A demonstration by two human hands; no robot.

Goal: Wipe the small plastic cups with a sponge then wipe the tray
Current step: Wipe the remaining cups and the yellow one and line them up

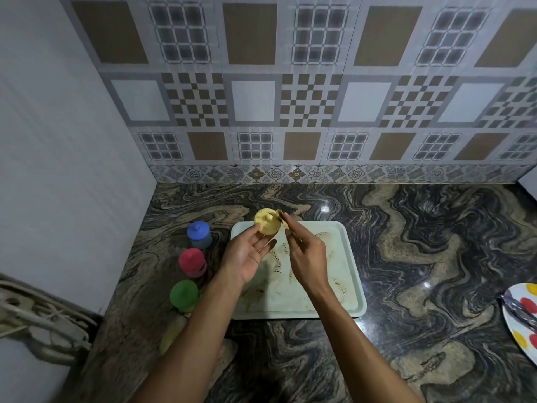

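Note:
My left hand (247,253) holds a small yellow plastic cup (267,222) up above the far end of the tray, its lidded top facing me. Against the cup's right side my right hand (305,254) pinches a small tan sponge (283,219). Below both hands lies the pale tray (343,257), smeared with brown stains. Left of the tray, a blue cup (199,234), a red cup (192,261) and a green cup (184,295) stand in a row on the counter. Partly behind my left forearm is another yellowish cup (171,335).
The dark marbled counter (421,257) stretches to the right, where a white plate with red and yellow dots (520,318) carries a shiny wrapper at the edge. A tiled wall closes the back; a plain white wall stands at the left, with cables near it.

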